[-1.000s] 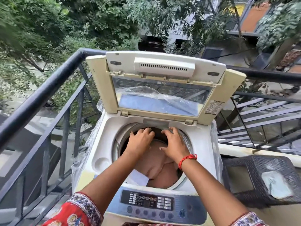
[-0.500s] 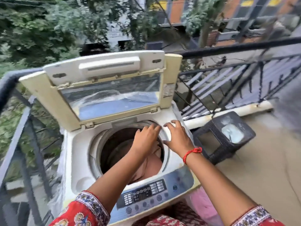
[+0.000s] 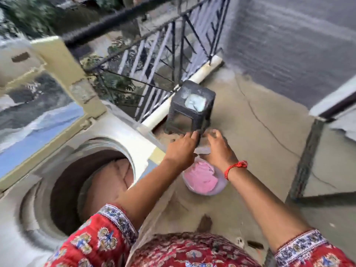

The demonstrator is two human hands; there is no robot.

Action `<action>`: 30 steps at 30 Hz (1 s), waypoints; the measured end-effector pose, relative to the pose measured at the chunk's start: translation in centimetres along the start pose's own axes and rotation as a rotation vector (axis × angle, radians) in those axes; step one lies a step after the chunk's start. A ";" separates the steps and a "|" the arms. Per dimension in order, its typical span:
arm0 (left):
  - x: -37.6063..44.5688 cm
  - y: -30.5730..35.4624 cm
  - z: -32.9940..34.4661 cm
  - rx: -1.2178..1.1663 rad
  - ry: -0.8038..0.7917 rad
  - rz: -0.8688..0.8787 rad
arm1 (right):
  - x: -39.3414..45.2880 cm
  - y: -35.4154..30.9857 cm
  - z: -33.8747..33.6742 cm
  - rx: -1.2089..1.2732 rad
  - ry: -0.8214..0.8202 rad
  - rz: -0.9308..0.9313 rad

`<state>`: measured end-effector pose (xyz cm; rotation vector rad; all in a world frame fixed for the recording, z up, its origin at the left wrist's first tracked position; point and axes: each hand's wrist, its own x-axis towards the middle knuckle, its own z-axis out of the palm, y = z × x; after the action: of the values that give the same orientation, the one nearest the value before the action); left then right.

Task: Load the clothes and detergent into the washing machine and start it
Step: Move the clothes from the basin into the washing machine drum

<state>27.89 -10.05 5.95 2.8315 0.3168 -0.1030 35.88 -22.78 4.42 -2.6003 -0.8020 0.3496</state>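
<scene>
Both hands, the left hand (image 3: 182, 149) and right hand (image 3: 217, 149), reach open-fingered and empty toward the pink garment (image 3: 200, 178) in the floor basin (image 3: 221, 186) right of the washing machine (image 3: 123, 132); gather it fully before lifting.

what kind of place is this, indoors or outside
Most likely an open balcony or terrace used for laundry. A black metal railing runs along its edge with greenery beyond, the floor is bare cracked concrete, and a top-loading washing machine stands there with its lid up.
</scene>
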 end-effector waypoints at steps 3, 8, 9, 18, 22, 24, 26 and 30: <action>1.3 3.8 2.3 0.053 -0.067 0.067 | -0.8 4.6 -0.2 0.005 -0.022 0.070; 3.8 7.4 6.9 0.100 -0.207 0.051 | -1.2 11.2 0.3 0.056 -0.107 0.122; 4.4 8.0 8.0 0.090 -0.239 0.032 | -1.3 12.6 0.5 0.054 -0.129 0.126; 10.6 8.0 21.7 0.124 -0.425 -0.040 | 2.9 22.7 6.8 -0.059 -0.356 0.089; 13.4 5.8 28.0 0.170 -0.471 -0.071 | 5.3 25.7 12.3 -0.075 -0.401 0.077; 15.1 4.0 31.6 0.186 -0.476 -0.086 | 6.9 27.3 16.0 -0.086 -0.416 0.075; 16.6 2.3 35.1 0.177 -0.497 -0.125 | 8.5 29.1 19.7 -0.104 -0.447 0.078; 18.9 -0.6 43.0 0.136 -0.545 -0.156 | 10.7 33.0 27.8 -0.138 -0.524 0.098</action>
<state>44.52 -18.13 -37.21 2.7588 0.4136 -0.9363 50.81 -33.32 -36.06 -2.7136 -0.8858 1.0696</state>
